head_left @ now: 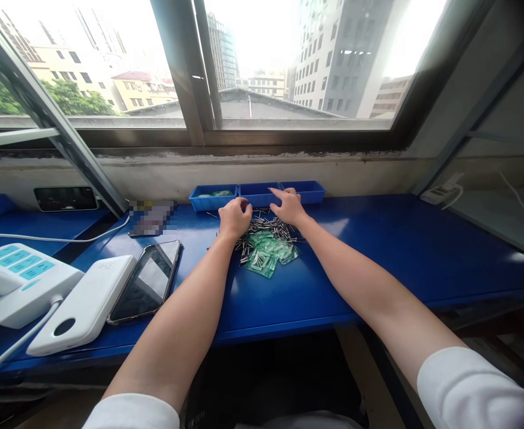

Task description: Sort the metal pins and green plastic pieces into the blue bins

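My left hand (pixel 235 218) is curled just in front of the blue bins, its fingertips turned inward. Whatever those fingers pinch, if anything, is hidden. My right hand (pixel 289 207) reaches to the middle blue bin (pixel 258 202), index finger stretched over its front and thumb apart, with nothing visible in it. Between and below the hands lies a pile of loose metal screws (pixel 268 226). Small green plastic packets (pixel 262 262) with metal pieces inside rest on its near side. The left blue bin (pixel 212 202) contains green packets; the right blue bin (pixel 313 195) stands partly behind my right hand.
Left on the blue table (pixel 378 250) are a smartphone (pixel 148 280), a white power bank (pixel 85 304) and a white power strip (pixel 24 280) with cables. Another phone (pixel 65 199) leans at the back left. Metal shelf posts (pixel 78 149) rise beside the window.
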`<state>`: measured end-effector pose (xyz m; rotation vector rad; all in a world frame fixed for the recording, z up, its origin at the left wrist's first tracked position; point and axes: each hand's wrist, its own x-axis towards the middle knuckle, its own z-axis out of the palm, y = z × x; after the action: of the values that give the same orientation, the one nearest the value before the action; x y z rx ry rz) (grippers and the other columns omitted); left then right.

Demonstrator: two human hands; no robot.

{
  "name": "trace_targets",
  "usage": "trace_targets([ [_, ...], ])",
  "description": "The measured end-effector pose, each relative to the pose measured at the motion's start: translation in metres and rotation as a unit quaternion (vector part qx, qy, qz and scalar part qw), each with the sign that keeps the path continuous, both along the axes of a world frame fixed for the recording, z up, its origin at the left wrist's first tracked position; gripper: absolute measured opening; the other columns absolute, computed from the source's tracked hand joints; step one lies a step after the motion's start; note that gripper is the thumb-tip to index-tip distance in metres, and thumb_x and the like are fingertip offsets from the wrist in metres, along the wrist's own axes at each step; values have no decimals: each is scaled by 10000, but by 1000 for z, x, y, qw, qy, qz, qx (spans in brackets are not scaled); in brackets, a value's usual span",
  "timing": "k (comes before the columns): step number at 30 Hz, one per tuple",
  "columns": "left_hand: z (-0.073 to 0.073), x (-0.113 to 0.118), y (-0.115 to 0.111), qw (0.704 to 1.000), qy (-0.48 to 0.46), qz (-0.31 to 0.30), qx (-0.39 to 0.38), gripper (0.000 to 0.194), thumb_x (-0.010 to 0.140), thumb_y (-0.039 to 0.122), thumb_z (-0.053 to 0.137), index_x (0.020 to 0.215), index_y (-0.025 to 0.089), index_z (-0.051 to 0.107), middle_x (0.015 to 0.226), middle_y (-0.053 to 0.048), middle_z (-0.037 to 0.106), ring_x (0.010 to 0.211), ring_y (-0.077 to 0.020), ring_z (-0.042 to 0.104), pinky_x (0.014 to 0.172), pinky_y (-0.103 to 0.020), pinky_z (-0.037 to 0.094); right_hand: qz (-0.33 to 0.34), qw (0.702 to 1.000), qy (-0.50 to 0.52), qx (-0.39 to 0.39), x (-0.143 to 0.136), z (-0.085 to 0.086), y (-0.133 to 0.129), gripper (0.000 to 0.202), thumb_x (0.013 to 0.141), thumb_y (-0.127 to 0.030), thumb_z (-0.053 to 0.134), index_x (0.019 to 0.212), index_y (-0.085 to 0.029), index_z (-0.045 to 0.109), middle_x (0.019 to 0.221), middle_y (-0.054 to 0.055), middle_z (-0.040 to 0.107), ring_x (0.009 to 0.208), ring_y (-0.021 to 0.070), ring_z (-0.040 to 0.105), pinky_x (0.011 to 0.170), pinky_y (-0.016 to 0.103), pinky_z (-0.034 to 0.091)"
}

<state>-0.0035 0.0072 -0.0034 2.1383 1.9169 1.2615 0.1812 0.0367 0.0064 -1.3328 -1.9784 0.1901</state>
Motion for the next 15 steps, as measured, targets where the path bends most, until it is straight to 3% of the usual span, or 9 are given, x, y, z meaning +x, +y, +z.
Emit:
trace_targets([
  [3,0,-2,1,1000,3,21,-13,269,863,311,487,1017,177,661,985,-73,714,974,-241,633,895,-368,427,-53,990,-129,-10,2,-2,1,666,836,-365,526,1462,-189,384,1510,46,386,1223,352,383,999,538,354],
  [6,-1,-2,2,999,18,31,-34,268,858,301,476,1012,189,664,1022,-77,710,1005,-252,623,907,-381,416,-69,980,-185,-38,3,-4,4,660,874,-434,458,1475,-183,352,1549,38,313,1210,363,354,978,541,350],
  [15,-3,-2,3,993,59,30,-94,259,829,322,490,954,219,692,1068,-78,690,1039,-274,599,935,-423,397,-68,980,-182,-46,4,-7,6,652,895,-524,413,1474,-230,351,1581,43,233,1243,385,334,988,557,337],
])
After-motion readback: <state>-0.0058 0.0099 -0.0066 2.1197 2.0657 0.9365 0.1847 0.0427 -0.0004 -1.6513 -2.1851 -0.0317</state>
